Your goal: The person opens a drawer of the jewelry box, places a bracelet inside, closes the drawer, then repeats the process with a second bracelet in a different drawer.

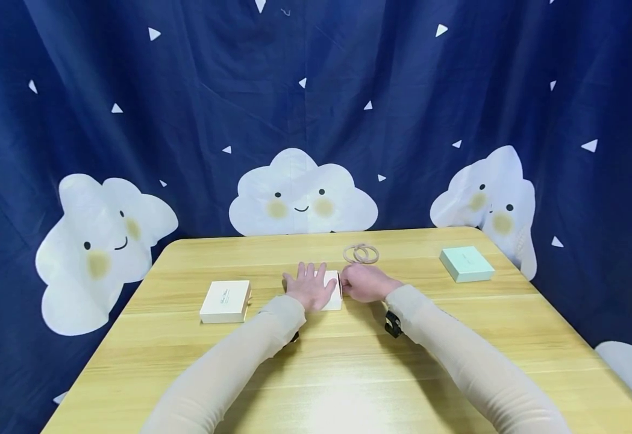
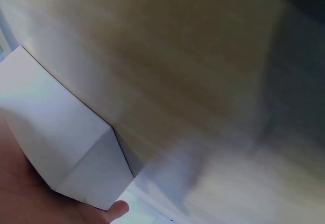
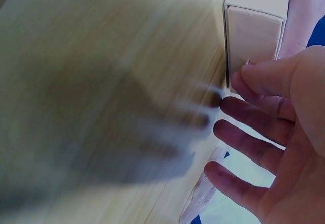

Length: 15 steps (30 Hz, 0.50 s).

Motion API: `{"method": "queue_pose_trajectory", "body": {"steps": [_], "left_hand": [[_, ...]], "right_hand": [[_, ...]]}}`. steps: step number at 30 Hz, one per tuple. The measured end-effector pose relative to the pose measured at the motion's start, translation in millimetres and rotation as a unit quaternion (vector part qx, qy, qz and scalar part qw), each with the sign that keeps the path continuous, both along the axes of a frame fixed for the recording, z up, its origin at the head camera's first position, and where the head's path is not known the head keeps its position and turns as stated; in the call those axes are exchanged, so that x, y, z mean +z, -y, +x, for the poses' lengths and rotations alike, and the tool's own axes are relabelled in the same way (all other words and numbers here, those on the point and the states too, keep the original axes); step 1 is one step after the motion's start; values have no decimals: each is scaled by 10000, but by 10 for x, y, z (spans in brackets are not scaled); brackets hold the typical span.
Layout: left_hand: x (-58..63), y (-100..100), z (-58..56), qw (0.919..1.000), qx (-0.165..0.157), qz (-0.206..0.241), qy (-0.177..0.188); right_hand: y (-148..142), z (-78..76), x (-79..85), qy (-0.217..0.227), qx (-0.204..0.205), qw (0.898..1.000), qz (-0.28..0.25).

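A small white drawer box [image 1: 334, 302] lies near the middle of the table. My left hand [image 1: 309, 292] rests across its top with straight, spread fingers; the left wrist view shows the box's white side [image 2: 96, 168] beside the palm. At the box's right end is my right hand [image 1: 367, 283]. In the right wrist view its thumb and index finger pinch a small pull tab [image 3: 248, 62] on the pale pink drawer front [image 3: 254, 36], while the other fingers are spread apart. The drawer front sits about level with the sleeve's edge. Most of the tab is hidden by the fingertips.
Two overlapping pinkish rings [image 1: 361, 254] lie just beyond the right hand. A white box [image 1: 226, 301] with lettering and a small tab stands on the left. On the right is a mint-green box [image 1: 467, 264]. A dark blue curtain [image 1: 316, 72] hangs behind the wooden table [image 1: 326, 374].
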<state>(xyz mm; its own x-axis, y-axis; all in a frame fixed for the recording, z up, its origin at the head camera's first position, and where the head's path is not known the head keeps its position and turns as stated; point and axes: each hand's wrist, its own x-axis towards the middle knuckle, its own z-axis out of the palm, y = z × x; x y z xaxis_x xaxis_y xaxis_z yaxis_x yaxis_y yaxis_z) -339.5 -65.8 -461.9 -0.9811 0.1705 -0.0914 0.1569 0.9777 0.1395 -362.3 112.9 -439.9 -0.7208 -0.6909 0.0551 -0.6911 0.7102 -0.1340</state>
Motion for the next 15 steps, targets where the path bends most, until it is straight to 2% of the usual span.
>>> {"method": "queue_pose_trajectory", "body": {"steps": [6, 15], "left_hand": [[-22, 7, -10, 10000, 6, 8, -48], [-26, 25, -36, 9999, 15, -85, 133]], "right_hand": [[-10, 9, 20, 128, 47, 9999, -104], [-25, 30, 68, 262, 90, 9995, -136]]}}
